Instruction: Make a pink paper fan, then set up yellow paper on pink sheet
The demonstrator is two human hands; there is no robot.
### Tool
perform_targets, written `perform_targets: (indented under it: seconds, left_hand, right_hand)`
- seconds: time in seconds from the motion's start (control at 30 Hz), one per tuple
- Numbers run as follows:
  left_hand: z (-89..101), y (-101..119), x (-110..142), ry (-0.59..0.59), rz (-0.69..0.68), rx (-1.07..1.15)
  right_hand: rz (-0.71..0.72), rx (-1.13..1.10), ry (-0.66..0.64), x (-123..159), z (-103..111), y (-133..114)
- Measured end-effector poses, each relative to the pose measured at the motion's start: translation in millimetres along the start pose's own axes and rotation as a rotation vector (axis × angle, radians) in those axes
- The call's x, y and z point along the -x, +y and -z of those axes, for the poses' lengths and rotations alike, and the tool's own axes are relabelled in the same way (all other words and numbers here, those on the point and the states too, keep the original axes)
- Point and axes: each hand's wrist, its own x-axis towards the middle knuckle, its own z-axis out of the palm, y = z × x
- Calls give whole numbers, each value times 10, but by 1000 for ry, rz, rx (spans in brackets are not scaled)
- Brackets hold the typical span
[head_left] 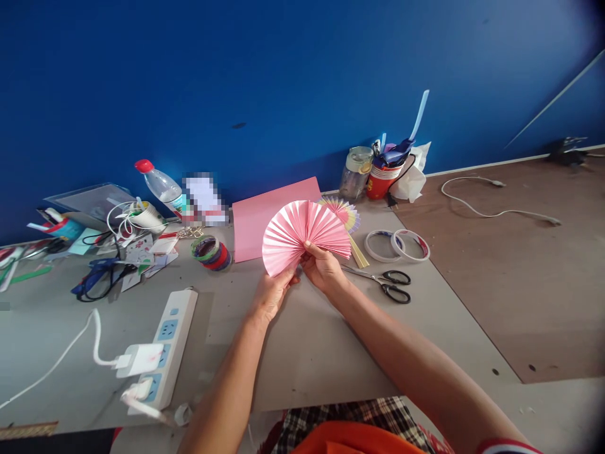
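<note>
A pink pleated paper fan, spread to more than a half circle, is held up over the grey table. My left hand grips its lower left edge, fingers closed. At the centre, where the folds meet, my right hand pinches the paper with the thumb on top. Behind it lie a flat pink sheet and a multicoloured paper fan with a yellow handle, partly hidden. Scissors with black handles rest just right of my right hand, near two rolls of tape.
At left, a white power strip carries plugged-in chargers. Stacked coloured tape rolls, a red-capped bottle and loose clutter stand behind it. A glass jar and red cup of tools stand by the blue wall. A white cable lies right.
</note>
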Motion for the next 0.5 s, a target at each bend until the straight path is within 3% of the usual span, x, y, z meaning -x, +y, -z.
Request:
perform_targets:
  seconds: [0.33,0.5]
  left_hand:
    - [42,1,-9,-22,-8,23]
    - [84,21,-24,17,-44,31]
  right_hand:
    - [-42,79,-142,63,-39,-49]
    - [-33,21,-41,47,-39,-155]
